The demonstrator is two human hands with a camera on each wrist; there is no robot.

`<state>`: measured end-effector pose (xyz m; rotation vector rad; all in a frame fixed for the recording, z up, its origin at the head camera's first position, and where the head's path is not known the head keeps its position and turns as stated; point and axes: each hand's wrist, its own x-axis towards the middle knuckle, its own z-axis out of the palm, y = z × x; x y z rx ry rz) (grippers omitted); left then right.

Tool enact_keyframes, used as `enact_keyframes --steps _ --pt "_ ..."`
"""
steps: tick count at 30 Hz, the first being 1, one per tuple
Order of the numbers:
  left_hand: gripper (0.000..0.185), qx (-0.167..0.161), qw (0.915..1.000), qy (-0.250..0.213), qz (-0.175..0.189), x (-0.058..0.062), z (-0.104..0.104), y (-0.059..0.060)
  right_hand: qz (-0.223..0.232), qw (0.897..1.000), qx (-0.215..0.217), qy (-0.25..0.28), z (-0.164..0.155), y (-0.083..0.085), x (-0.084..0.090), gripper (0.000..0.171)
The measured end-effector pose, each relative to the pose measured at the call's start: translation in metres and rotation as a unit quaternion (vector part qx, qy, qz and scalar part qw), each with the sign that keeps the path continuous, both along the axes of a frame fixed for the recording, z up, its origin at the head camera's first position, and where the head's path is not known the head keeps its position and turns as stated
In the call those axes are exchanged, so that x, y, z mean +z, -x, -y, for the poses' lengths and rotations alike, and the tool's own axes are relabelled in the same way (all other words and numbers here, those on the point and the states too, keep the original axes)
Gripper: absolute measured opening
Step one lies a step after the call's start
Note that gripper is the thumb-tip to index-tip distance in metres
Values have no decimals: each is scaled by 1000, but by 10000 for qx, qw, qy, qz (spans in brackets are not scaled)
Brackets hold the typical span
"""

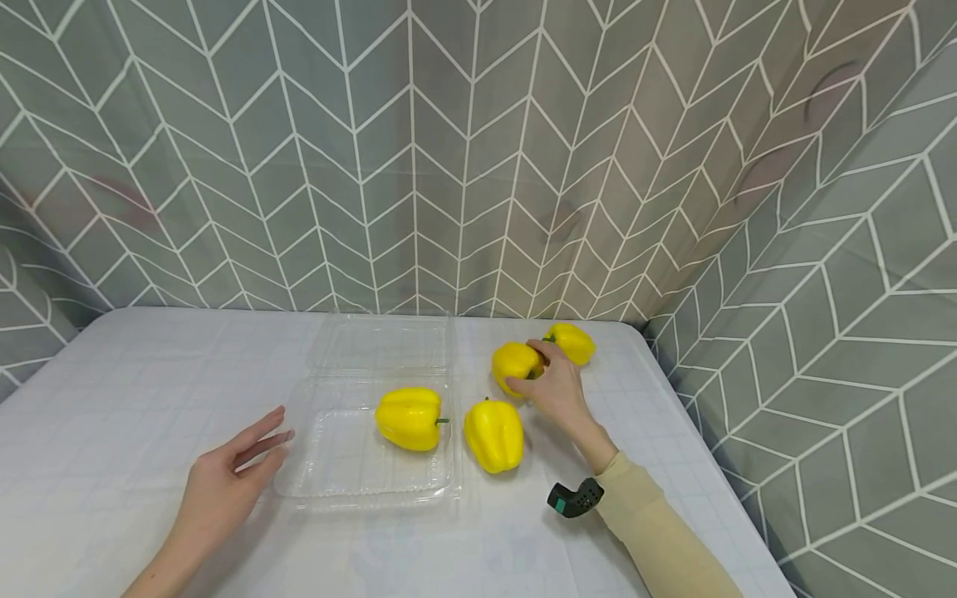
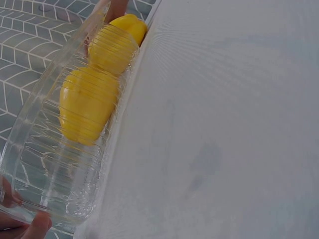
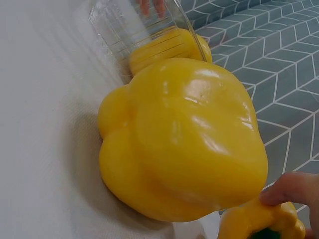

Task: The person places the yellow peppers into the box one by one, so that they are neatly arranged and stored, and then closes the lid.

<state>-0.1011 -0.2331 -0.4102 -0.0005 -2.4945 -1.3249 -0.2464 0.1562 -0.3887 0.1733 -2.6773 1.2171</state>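
With thumb and fingertips, my right hand [image 1: 557, 389] grips a yellow bell pepper [image 1: 512, 365] from its right side. Behind that hand lies another yellow bell pepper [image 1: 576, 342]. A third bell pepper [image 1: 495, 438] lies nearer me; it fills much of the right wrist view and partly hides the gripped one. One more bell pepper [image 1: 407, 418] lies on its side in the right part of a clear plastic clamshell container [image 1: 340, 457], stem to the right. My left hand [image 1: 232, 473] is at the container's left edge, fingers loosely extended and holding nothing.
The container's clear lid [image 1: 381, 342] is folded back, flat toward the far table edge. A black wrist device [image 1: 576, 498] sits by my right sleeve. White cloth covers the table [image 1: 112, 399]; a patterned curtain [image 1: 449, 166] hangs behind and to the right.
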Motion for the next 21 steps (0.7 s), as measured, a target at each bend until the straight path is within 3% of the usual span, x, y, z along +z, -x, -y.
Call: enact_keyframes --steps 21 --pt "46 -6 10000 6 85 -1 1 1 -119 9992 258 276 4 -5 7 69"
